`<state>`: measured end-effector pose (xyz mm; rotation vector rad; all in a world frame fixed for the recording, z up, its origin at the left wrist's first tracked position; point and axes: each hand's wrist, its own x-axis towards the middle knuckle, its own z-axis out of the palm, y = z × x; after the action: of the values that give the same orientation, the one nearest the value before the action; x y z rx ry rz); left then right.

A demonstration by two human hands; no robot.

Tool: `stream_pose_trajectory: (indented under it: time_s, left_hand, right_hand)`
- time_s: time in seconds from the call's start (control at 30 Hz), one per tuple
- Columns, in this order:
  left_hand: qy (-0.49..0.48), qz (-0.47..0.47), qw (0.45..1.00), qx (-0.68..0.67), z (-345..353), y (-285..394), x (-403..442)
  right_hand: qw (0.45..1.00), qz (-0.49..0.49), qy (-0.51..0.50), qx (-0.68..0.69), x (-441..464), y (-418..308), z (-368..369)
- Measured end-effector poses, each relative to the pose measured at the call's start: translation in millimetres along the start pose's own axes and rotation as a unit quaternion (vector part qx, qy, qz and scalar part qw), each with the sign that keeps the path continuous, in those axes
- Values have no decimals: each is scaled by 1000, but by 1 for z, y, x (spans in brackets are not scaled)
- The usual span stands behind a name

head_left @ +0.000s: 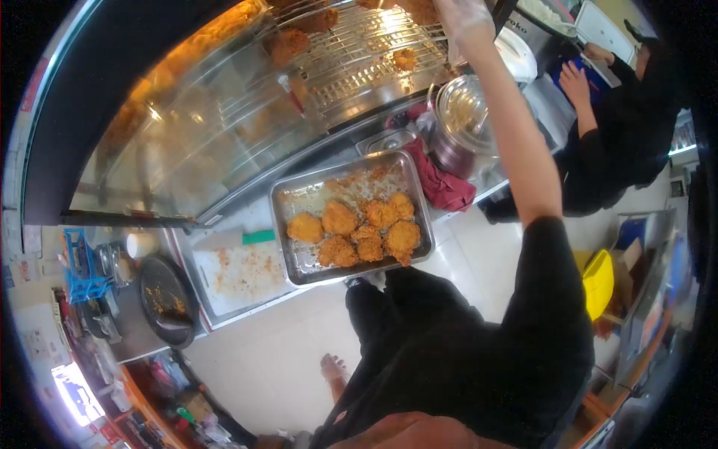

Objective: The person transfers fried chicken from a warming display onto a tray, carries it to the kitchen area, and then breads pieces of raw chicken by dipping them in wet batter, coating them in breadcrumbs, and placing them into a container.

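Note:
My right hand [465,26], in a clear plastic glove, reaches up to the right end of a heated display case. Its fingers run past the top edge of the view, so any hold is hidden. My left hand [333,367] hangs low over the floor, fingers apart, with nothing in it. Between my body and the case, a metal tray [307,191] bears several pieces of fried chicken [340,217] and scattered crumbs. On the wire rack [351,75] inside the case lie more fried pieces [288,45].
A green-handled knife [258,237] lies by a crumb-covered white board [239,277]. Right of the tray are a red cloth [441,179] and a lidded pot [460,112]. A black pan [166,299] stands at left. Another person [621,142] works at right, near a yellow lid [598,284].

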<state>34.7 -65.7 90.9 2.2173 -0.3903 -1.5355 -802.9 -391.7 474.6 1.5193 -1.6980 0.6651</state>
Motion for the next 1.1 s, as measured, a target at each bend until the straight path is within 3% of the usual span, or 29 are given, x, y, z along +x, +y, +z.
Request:
stream_pose_trajectory:
  time_s: [0.07, 0.13, 0.23, 0.43, 0.67, 0.73, 0.8, 0.87, 0.9, 0.93, 0.97, 1.0, 1.03, 1.07, 1.1]
  left_hand:
    - [2, -5, 1000, -7, 9, -5, 4]
    - [12, 1, 1000, 10, 14, -14, -3]
    - [24, -31, 999, -11, 25, -26, -19]
    - [62, -96, 990, -77, 34, -60, -41]
    - [46, -93, 993, -63, 39, -82, -33]
    - [-5, -83, 970, -229, 29, -109, -7]
    - [14, -75, 990, -120, 27, -108, -6]
    - [26, -39, 995, -82, 28, -89, -20]
    - [39, -58, 994, -81, 29, -79, -26]
    - [52, -75, 993, -81, 30, -66, -32]
    - [62, -90, 991, -83, 34, -58, -36]
    - [58, -83, 992, -81, 37, -57, -35]
    - [54, -75, 993, -77, 36, -62, -26]
    - [51, -66, 994, -71, 32, -60, -27]
    - [45, -61, 995, -66, 29, -58, -25]
  right_hand:
    - [990, 38, -24, 135, 42, -3, 2]
    - [994, 69, -83, -8, 72, -16, -22]
    - [983, 64, -160, -56, 93, -15, -8]
    - [961, 47, -255, -96, 115, 4, 24]
    - [946, 12, -300, -120, 129, 23, 35]
    - [945, -4, -303, -124, 124, 28, 28]
    - [949, -56, -277, -142, 105, 33, 8]
    - [950, -233, -117, -171, 63, 44, -23]
    - [993, -112, -9, 31, 31, -29, -56]
    - [959, 128, -173, 186, 10, -75, -83]
    - [968, -142, -195, 76, -34, -94, -94]
    - [927, -141, -343, 54, -73, -133, -95]
    - [824, 102, -496, 255, -87, -185, -111]
    - [807, 45, -554, 197, -120, -216, -107]
    - [792, 26, -566, 228, -169, -227, -87]
